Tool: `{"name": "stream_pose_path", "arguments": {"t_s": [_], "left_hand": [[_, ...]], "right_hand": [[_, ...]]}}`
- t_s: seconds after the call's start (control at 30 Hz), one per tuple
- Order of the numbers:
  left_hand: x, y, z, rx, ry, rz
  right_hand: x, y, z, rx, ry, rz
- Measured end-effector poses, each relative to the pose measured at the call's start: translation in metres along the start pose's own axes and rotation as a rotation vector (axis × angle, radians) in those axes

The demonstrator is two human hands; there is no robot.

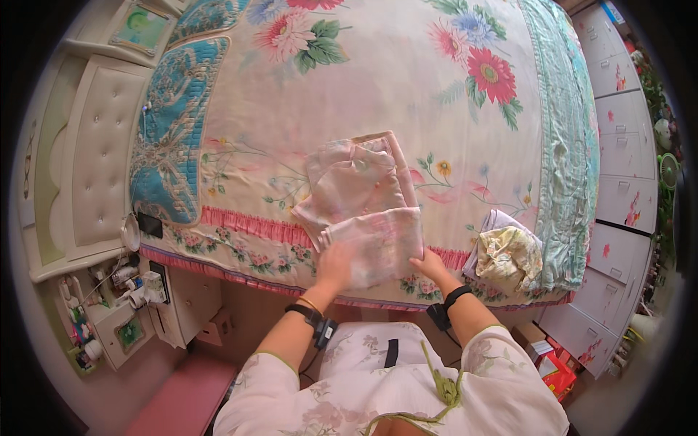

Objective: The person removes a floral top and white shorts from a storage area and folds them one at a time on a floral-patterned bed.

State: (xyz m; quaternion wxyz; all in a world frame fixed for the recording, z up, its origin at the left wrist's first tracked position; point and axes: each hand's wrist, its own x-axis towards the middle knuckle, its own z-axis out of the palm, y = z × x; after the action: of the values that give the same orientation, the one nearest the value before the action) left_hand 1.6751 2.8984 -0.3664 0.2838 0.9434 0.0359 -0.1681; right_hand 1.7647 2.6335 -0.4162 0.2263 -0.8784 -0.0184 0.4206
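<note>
A pale pink, thin, silky garment (356, 182) lies partly folded on the near side of the bed; I cannot tell its exact kind. Its near end is a folded panel (382, 243) that reaches over the bed's front edge. My right hand (429, 264) pinches the right edge of this panel, thumb and fingers closed on the cloth. At the panel's lower left corner is my left hand (336, 265), touching the fabric. Motion blurs it, and its fingers are partly hidden. Dark bands with small boxes circle both wrists.
A flowered bedspread (305, 102) covers the bed, with turquoise pillows (171, 145) on the left. To the right of the garment sits a crumpled yellow-patterned cloth (509, 258) on white fabric. A cluttered bedside cabinet (193, 301) stands left, white drawers (624, 192) right.
</note>
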Motion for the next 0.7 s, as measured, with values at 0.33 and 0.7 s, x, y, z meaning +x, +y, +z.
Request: {"name": "stream_pose_path", "arguments": {"t_s": [0.33,0.7], "left_hand": [[0.076,-0.035,-0.012,0.026,-0.286,-0.408],[-0.023,0.019,0.033,-0.314,-0.695,-0.047]], "right_hand": [[0.091,-0.068,-0.021,0.35,0.365,-0.239],[0.019,0.008,-0.045,-0.398,-0.855,-0.076]]}}
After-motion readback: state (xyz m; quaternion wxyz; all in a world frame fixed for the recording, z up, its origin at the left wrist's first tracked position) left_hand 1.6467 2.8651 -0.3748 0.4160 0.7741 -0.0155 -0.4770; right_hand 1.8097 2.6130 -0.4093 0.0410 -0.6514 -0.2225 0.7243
